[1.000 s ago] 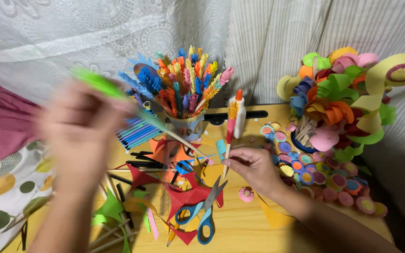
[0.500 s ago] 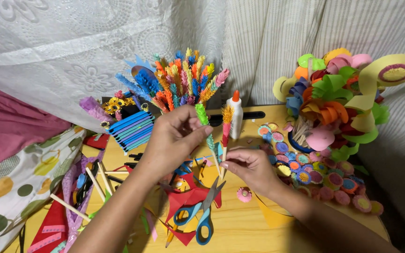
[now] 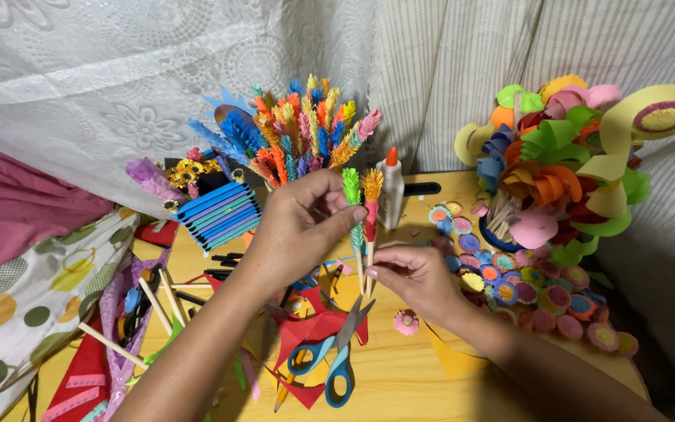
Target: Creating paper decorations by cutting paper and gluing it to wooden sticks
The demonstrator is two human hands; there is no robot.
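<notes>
Paper sticks (image 3: 362, 211) pinched in both hands' fingers (image 3: 330, 205), cluttered yellow table (image 3: 400, 375), lace curtain (image 3: 119, 78) behind

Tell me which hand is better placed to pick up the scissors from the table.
The right hand, probably. It hangs just above the blue-handled scissors and pinches only the stick ends with its fingertips. The left hand is higher and farther back, wrapped around the fringed paper sticks.
</notes>
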